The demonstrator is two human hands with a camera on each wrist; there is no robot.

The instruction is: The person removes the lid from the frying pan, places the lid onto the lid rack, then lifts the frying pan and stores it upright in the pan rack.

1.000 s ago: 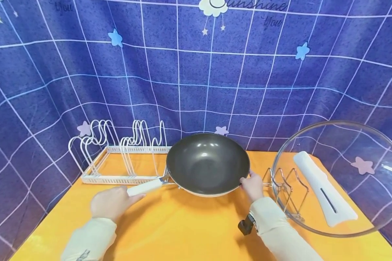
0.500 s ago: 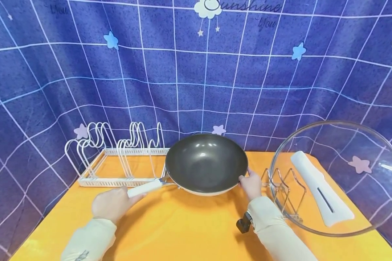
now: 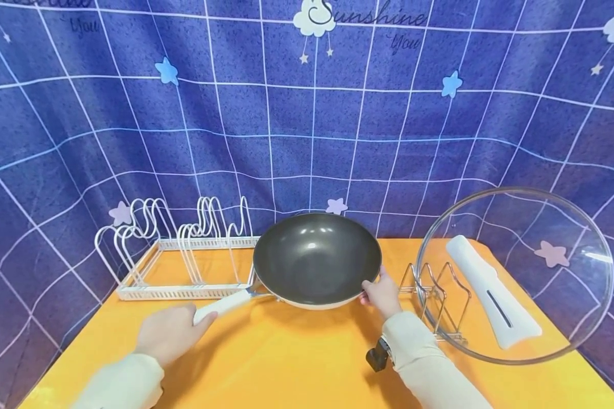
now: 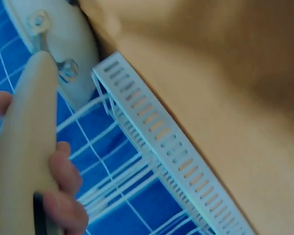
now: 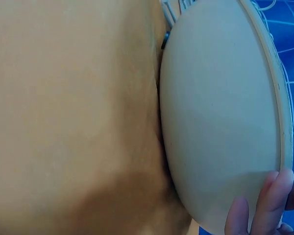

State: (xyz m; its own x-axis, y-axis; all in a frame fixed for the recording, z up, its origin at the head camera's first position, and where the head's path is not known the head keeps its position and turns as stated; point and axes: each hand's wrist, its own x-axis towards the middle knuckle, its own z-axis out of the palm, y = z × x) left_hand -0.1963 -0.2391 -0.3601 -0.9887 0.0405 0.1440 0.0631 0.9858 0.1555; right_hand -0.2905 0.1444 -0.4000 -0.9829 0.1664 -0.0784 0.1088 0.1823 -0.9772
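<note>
A wok, dark inside and cream outside, sits in the middle of the head view, its inside facing me. My left hand grips the wok's white handle near its end. In the left wrist view, fingers wrap round that handle, and metal fittings join it to the wok's wall. My right hand pinches the wok's right rim, thumb on the inside. The right wrist view shows the cream outer wall close against the table, with fingertips pressed to it near the rim.
A white wire dish rack stands left of the wok. At right is a metal wire stand, with a large glass lid in it bearing a white handle-like piece. A blue patterned curtain hangs behind the orange table.
The head view has tilted and shifted slightly, so everything sits a little further left. Both hands keep their hold on the wok, which stays in nearly the same place on the table.
</note>
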